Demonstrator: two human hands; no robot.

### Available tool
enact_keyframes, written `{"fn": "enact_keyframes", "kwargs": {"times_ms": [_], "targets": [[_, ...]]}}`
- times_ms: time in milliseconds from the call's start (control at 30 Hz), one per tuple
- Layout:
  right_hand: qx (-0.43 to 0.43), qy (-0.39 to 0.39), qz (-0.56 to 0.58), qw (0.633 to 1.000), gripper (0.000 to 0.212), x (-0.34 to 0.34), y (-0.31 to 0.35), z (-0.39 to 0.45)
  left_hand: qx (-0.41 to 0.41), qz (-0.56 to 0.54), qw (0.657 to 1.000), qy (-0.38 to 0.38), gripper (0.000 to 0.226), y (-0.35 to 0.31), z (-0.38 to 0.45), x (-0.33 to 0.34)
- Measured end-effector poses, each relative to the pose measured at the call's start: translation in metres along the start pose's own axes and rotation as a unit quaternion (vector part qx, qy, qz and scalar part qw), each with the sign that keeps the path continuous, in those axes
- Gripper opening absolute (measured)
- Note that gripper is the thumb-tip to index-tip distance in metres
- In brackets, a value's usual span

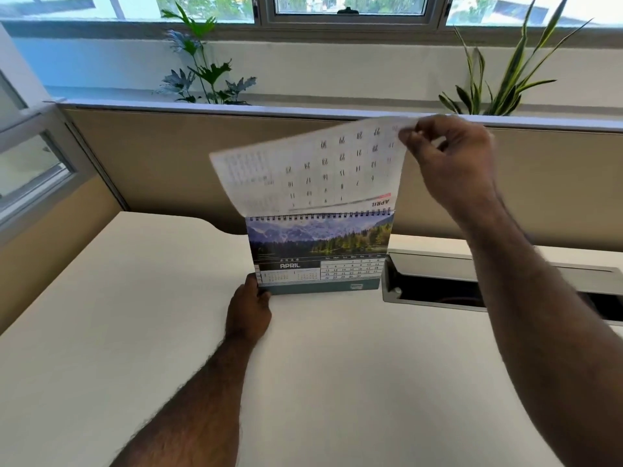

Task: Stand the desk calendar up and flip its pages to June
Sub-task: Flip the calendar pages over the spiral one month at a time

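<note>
Calendar with wire rings and a mountain picture [320, 251] stands on the pale desk [337, 382], showing April. Left hand [249, 315] grips its bottom corner; right hand [451, 163] pinches a lifted white page [303, 173] by its edge

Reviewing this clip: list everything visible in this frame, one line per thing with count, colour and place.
desk calendar: one, teal base with a mountain photo, standing at desk centre, front page reads APRIL
lifted page: one, white, raised above the spiral binding, print upside down
desk: one, cream, fills the foreground
cable tray: one, grey rim with a dark opening, right of the calendar
partition: one, beige, behind the desk
plants: two, green, behind the partition, left and right
windows: several, grey frames, along the top and at left
left hand: one, holding the calendar's lower left corner
right hand: one, pinching the lifted page's corner
</note>
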State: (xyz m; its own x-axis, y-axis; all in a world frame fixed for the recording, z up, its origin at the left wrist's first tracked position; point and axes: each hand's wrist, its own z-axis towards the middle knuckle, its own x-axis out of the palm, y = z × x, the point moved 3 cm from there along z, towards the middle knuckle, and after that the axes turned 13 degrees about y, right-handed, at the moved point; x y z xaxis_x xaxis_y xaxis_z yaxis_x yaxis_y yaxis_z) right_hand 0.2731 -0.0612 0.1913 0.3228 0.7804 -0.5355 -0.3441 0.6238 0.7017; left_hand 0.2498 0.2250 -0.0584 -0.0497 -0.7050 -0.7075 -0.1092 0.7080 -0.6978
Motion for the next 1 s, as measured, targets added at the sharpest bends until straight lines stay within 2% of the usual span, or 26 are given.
{"fn": "enact_keyframes", "kwargs": {"times_ms": [100,200,300,367,433,500,600,700,800,1000], "targets": [[0.061,-0.006,0.019,0.998,0.019,0.019,-0.020,0.027,0.000,-0.020,1.000,0.001,0.030,0.003,0.002,0.001],[0.143,0.034,0.083,0.986,0.016,0.044,-0.050,0.041,0.002,-0.027,1.000,-0.006,0.028,0.004,0.003,0.002],[0.291,0.114,0.196,0.930,0.009,0.069,-0.078,0.035,0.006,-0.032,0.999,-0.008,0.028,0.004,0.003,0.003],[0.382,0.176,0.216,0.881,0.013,0.082,-0.094,0.021,0.005,-0.035,0.999,-0.007,0.028,0.006,0.004,0.003],[0.406,0.191,0.252,0.857,0.017,0.092,-0.113,0.009,0.006,-0.034,0.999,-0.008,0.027,0.007,0.005,0.004],[0.398,0.130,0.297,0.858,0.017,0.097,-0.126,-0.001,0.005,-0.034,0.999,-0.010,0.027,0.008,0.006,0.004],[0.384,-0.043,0.306,0.870,0.014,0.095,-0.136,-0.026,0.006,-0.032,0.999,-0.010,0.028,0.010,0.007,0.005],[0.357,-0.133,0.188,0.905,0.017,0.094,-0.135,-0.066,0.005,-0.031,0.999,-0.009,0.027,0.010,0.006,0.005],[0.339,-0.131,0.112,0.925,0.022,0.098,-0.117,-0.109,0.005,-0.032,0.999,-0.009,0.026,0.009,0.006,0.005],[0.319,-0.028,0.060,0.945,0.019,0.117,-0.096,-0.146,0.005,-0.034,0.999,-0.007,0.026,0.009,0.006,0.005]]}}
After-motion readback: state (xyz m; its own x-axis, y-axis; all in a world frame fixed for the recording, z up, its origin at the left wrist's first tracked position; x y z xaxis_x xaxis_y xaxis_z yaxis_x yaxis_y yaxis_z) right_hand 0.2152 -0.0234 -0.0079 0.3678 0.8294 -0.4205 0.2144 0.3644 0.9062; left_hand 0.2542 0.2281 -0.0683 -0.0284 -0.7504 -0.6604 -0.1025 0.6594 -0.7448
